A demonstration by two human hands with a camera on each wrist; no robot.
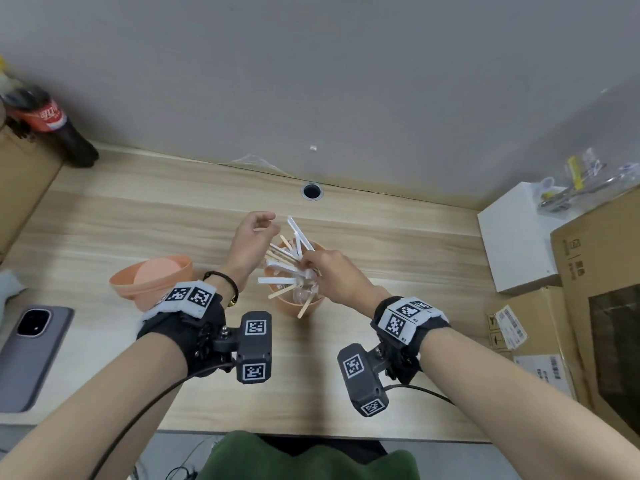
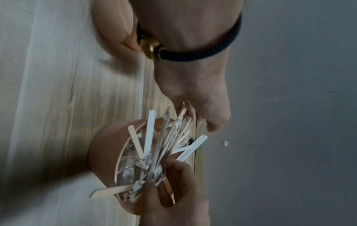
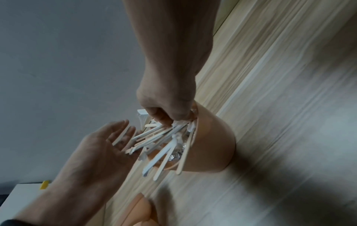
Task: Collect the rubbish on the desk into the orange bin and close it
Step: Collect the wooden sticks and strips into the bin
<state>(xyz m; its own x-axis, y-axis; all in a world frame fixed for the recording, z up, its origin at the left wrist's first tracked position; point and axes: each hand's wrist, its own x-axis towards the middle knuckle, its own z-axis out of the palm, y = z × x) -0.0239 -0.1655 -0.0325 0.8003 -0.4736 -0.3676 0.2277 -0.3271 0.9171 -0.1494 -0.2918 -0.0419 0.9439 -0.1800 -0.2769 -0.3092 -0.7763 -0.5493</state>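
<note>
The orange bin (image 1: 290,309) (image 2: 104,149) (image 3: 212,137) stands open at the desk's middle, with clear plastic scraps inside. A bundle of wooden sticks and white paper strips (image 1: 296,237) (image 2: 166,137) (image 3: 154,137) fans out over its rim. My right hand (image 1: 329,268) (image 2: 173,191) (image 3: 168,99) grips the bundle's lower end above the bin mouth. My left hand (image 1: 252,237) (image 2: 203,107) (image 3: 100,146) is spread open on the bin's left side, palm against the stick tips. The orange lid (image 1: 156,275) (image 2: 114,23) (image 3: 142,214) lies upside down on the desk to the left.
A grey phone (image 1: 31,355) lies at the left front. A cola bottle (image 1: 52,123) and a cardboard box (image 1: 20,188) stand at the back left. A white box (image 1: 516,237) and cardboard boxes (image 1: 602,306) fill the right side. A cable hole (image 1: 312,191) sits behind the bin.
</note>
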